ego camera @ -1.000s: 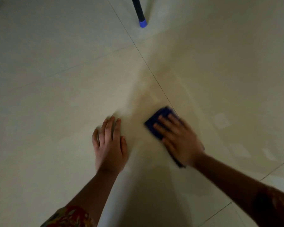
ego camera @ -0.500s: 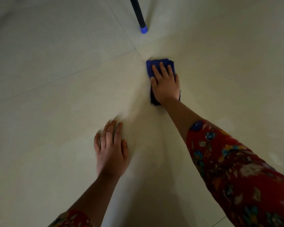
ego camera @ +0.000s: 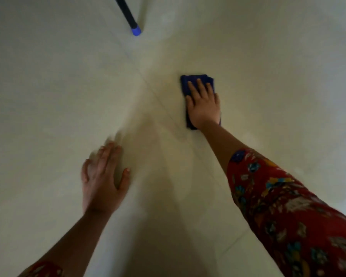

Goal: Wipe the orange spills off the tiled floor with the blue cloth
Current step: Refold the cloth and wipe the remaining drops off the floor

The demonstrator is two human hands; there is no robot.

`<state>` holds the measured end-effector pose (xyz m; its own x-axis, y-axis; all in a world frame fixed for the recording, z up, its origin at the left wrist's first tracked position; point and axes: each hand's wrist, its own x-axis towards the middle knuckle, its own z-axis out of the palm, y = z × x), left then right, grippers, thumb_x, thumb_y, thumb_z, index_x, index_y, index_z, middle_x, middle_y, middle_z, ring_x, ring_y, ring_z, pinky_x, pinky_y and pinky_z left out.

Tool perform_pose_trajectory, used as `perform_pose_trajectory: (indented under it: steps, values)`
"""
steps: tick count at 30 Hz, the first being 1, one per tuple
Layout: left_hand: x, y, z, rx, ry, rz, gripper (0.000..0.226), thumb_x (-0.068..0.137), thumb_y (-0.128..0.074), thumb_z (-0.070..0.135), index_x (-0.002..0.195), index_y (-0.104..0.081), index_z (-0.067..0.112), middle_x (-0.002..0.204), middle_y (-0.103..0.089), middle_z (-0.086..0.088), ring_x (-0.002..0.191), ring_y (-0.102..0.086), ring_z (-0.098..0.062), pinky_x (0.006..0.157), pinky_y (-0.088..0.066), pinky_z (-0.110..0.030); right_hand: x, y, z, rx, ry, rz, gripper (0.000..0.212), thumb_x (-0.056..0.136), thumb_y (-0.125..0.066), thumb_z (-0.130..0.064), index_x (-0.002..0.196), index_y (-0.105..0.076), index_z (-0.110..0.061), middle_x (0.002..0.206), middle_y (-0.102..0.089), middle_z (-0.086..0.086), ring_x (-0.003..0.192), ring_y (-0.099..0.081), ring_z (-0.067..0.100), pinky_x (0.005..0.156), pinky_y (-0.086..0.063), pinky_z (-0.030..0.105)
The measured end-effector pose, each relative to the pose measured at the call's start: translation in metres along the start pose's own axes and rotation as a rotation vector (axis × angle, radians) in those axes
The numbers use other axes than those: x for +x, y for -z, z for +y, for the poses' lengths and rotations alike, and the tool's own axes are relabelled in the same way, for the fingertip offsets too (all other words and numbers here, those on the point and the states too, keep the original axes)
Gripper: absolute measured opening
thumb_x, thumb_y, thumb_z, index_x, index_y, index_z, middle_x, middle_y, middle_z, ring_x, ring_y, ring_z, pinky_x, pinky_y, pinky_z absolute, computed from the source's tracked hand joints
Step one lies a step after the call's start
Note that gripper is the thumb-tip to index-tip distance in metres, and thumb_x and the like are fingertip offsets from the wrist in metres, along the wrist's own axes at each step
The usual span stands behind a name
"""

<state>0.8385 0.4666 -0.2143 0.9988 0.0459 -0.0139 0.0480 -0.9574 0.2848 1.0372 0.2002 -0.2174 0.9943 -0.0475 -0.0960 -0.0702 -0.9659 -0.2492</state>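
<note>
Flat and spread, the right hand [ego camera: 203, 105] has no closed grip: its palm and fingers press the blue cloth [ego camera: 196, 81] down on the tiled floor [ego camera: 48, 86], the cloth's far edge showing past the fingertips. Just left of the cloth runs a faint grout line. Nearer the person, the left hand [ego camera: 102, 180] lies open and empty on the tiles, blurred. Well beyond, a dark pole with a blue tip [ego camera: 135, 32] touches the floor. A red flowered sleeve [ego camera: 288, 212] covers the right forearm.
</note>
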Motion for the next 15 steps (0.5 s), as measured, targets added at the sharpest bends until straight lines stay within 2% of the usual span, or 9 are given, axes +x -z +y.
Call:
perform_pose_trajectory:
  steps: [6,10,12,15]
  values:
    - [-0.002,0.0,0.008,0.013,-0.131,-0.016,0.058,0.087,-0.041,0.047,0.14,-0.049,0.023,0.151,-0.042,0.002,0.141,-0.034,-0.02,0.114,-0.02,-0.043,-0.085,0.034,0.156,-0.059,-0.432,0.078,0.053,0.102,-0.02,-0.046,0.154,-0.01,-0.037,0.163,-0.002,-0.007,0.149,0.001,0.017,0.12,-0.005,0.042]
    - [-0.002,0.0,0.007,-0.015,-0.22,0.006,0.058,0.088,-0.039,0.048,0.138,-0.052,0.022,0.148,-0.045,0.002,0.139,-0.038,-0.019,0.113,-0.018,-0.033,-0.136,0.036,0.184,-0.057,-0.531,0.068,0.054,0.102,-0.017,-0.046,0.154,-0.005,-0.036,0.163,0.001,-0.006,0.149,0.004,0.018,0.12,-0.004,0.044]
    - [-0.002,-0.003,0.007,-0.025,-0.256,0.028,0.056,0.089,-0.041,0.047,0.136,-0.055,0.02,0.146,-0.048,0.0,0.137,-0.041,-0.018,0.112,-0.024,-0.037,-0.162,0.029,0.17,-0.046,-0.451,0.087,0.054,0.102,-0.018,-0.045,0.154,-0.009,-0.034,0.163,-0.003,-0.003,0.15,0.0,0.021,0.12,-0.008,0.046]
    - [-0.004,-0.003,0.003,-0.07,-0.281,0.02,0.054,0.09,-0.043,0.045,0.134,-0.056,0.017,0.144,-0.051,-0.003,0.134,-0.045,-0.019,0.109,-0.032,-0.04,-0.234,0.014,0.116,-0.061,-0.059,0.055,0.055,0.098,-0.025,-0.042,0.15,-0.031,-0.026,0.158,-0.026,0.006,0.146,-0.02,0.031,0.114,-0.025,0.052]
